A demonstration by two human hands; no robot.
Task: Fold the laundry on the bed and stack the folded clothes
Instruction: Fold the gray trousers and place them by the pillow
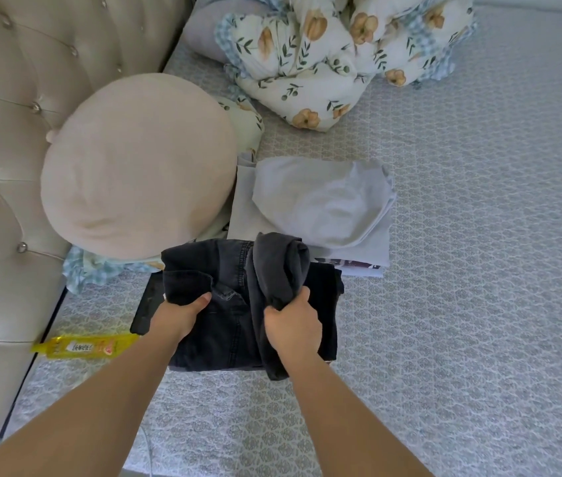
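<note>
Yellow tube [83,346] and round cushion [138,166] crowd my left. Left hand [178,316] fingers clamp the dark jeans [224,297] mid-bed [462,270]; right hand [293,330] fingers bunch a loose leg. Denim looks heavy, stiffish: I'd grip thick seams. White folded stack [314,208] sits just beyond.

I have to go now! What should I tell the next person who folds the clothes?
Left hand: grips the near left edge of the dark jeans.
Right hand: grips a bunched dark grey part of the jeans, which hangs over their right side.
The jeans lie partly folded on the bed, on top of another black garment.
Done: a folded pale stack sits just behind them.
Left: finish folding the jeans and stack them. The floral bedding is bunched at the far end.
</note>
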